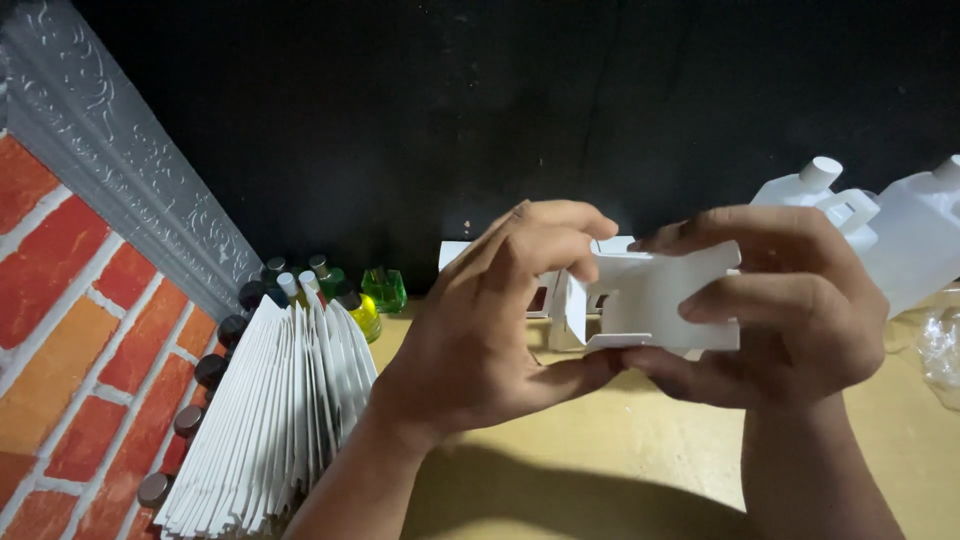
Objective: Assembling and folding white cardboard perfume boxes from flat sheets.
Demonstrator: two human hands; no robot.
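White carton (650,300): right end covered by right hand (790,305), left flaps partly behind left hand (490,320); second carton (455,252) behind mostly hidden; flat carton stack (265,425) cut by bottom edge; white jug (925,245) cut by right edge; small bottles (345,290) partly hidden behind stack.

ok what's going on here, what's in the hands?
A person holds a small white folded cardboard box in both hands above a tan table. The left hand pinches an open end flap; the right hand grips the box's other end. A fanned stack of flat white cardboard blanks stands at left, with small capped bottles of yellow and green liquid behind it. Two white plastic jugs stand at right.
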